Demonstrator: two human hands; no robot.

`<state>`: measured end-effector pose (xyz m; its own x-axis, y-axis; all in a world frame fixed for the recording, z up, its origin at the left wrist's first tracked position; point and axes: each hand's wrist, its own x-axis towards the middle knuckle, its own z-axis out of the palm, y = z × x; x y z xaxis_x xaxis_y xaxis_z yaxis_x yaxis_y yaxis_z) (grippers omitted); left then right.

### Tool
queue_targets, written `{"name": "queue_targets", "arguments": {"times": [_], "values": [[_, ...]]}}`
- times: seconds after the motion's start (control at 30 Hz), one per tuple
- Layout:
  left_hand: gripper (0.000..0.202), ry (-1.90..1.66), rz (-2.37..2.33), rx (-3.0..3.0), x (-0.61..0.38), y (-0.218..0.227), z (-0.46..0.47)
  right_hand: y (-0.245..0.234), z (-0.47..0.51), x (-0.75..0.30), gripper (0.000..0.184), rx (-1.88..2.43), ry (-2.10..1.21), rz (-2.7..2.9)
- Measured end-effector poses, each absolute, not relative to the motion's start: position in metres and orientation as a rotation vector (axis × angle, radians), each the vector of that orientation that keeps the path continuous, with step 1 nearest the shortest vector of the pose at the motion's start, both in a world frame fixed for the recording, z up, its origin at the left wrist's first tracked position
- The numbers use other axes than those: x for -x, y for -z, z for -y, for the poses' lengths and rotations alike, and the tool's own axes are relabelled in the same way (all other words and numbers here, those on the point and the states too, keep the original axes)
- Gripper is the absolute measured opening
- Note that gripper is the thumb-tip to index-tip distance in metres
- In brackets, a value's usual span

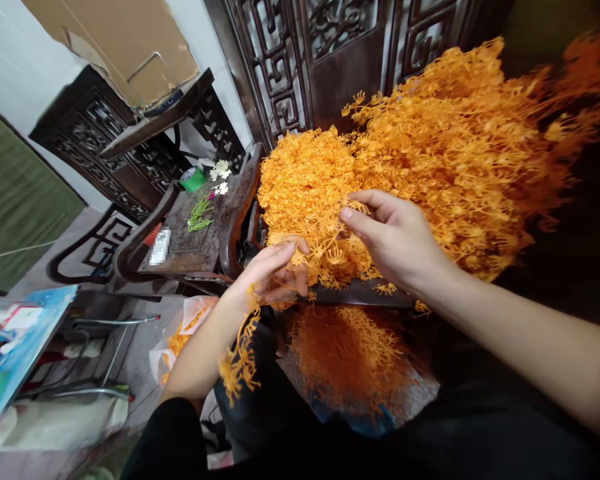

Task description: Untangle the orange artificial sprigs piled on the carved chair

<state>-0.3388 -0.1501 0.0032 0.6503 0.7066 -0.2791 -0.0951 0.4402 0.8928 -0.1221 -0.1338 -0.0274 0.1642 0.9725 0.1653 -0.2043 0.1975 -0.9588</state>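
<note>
My left hand (279, 275) is closed on an orange plastic flower sprig (240, 360), whose branching end hangs below my wrist. Thumb and fingers of my right hand (397, 233) pinch a thin orange piece at their tips, just above the heap; it seems to run toward my left hand, though the joint is hard to make out. Behind both hands rises a large heap of orange plastic sprigs (440, 140), with a denser mound (307, 177) at its left. More orange sprigs (350, 347) lie lower down, between my legs.
Left of the heap stands a dark wooden chair (237, 220) beside a small table (180, 227) with green tape (193, 179), green sprigs (200, 215) and white flowers (220, 170). A plastic bag (195, 313) with orange pieces sits on the floor. A blue-topped table (35, 333) is far left.
</note>
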Motion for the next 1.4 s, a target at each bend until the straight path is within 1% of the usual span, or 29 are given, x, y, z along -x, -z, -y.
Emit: {"name": "queue_targets", "arguments": {"times": [0.1, 0.2, 0.3, 0.37, 0.43, 0.57, 0.7, 0.77, 0.87, 0.97, 1.0, 1.07, 1.13, 1.2, 1.23, 1.3, 1.4], "values": [[0.036, -0.554, -0.677, -0.956, 0.337, -0.001, 0.147, 0.020, 0.134, 0.129, 0.021, 0.896, -1.217, 0.861], [0.042, -0.508, -0.594, -0.952, 0.339, 0.000, 0.148, 0.004, 0.141, 0.126, 0.028, 0.790, -1.444, 0.820], [0.036, -0.665, -0.562, -1.037, 0.343, -0.001, 0.149, -0.007, 0.144, 0.117, 0.040, 0.703, -1.613, 0.908], [0.029, -0.801, -0.604, -1.105, 0.344, 0.000, 0.149, -0.007, 0.142, 0.109, 0.045, 0.689, -1.690, 0.999], [0.026, -0.897, -0.659, -1.132, 0.344, 0.002, 0.147, -0.003, 0.138, 0.104, 0.049, 0.715, -1.730, 1.093], [0.035, -0.959, -0.763, -1.035, 0.341, 0.007, 0.144, 0.008, 0.131, 0.101, 0.058, 0.809, -1.620, 1.358], [0.045, -0.719, -0.826, -1.240, 0.338, 0.009, 0.149, 0.010, 0.135, 0.106, 0.059, 0.873, -1.398, 1.712], [0.043, -0.671, -0.881, -1.367, 0.338, 0.010, 0.154, 0.009, 0.138, 0.108, 0.058, 0.906, -1.327, 1.779], [0.038, -0.885, -0.938, -1.344, 0.337, 0.011, 0.157, 0.010, 0.143, 0.110, 0.067, 0.916, -1.326, 1.720], [0.037, -1.151, -0.890, -1.196, 0.336, 0.011, 0.156, 0.013, 0.144, 0.110, 0.073, 0.859, -1.497, 1.606], [0.037, -1.218, -0.865, -1.146, 0.336, 0.010, 0.155, 0.014, 0.145, 0.110, 0.071, 0.835, -1.567, 1.579], [0.035, -1.339, -0.806, -1.035, 0.335, 0.008, 0.151, 0.016, 0.144, 0.109, 0.062, 0.793, -1.661, 1.521], [0.031, -1.407, -0.750, -0.934, 0.334, 0.006, 0.147, 0.018, 0.144, 0.107, 0.051, 0.775, -1.667, 1.446], [0.026, -1.382, -0.715, -0.911, 0.334, 0.006, 0.146, 0.019, 0.143, 0.106, 0.045, 0.774, -1.586, 1.387], [0.024, -1.353, -0.704, -0.934, 0.333, 0.007, 0.146, 0.020, 0.143, 0.106, 0.046, 0.777, -1.515, 1.369], [0.024, -1.290, -0.698, -1.022, 0.332, 0.011, 0.149, 0.021, 0.144, 0.106, 0.051, 0.775, -1.342, 1.355], [0.030, -1.230, -0.747, -1.137, 0.328, 0.018, 0.157, 0.019, 0.148, 0.109, 0.063, 0.743, -1.148, 1.369]]}}
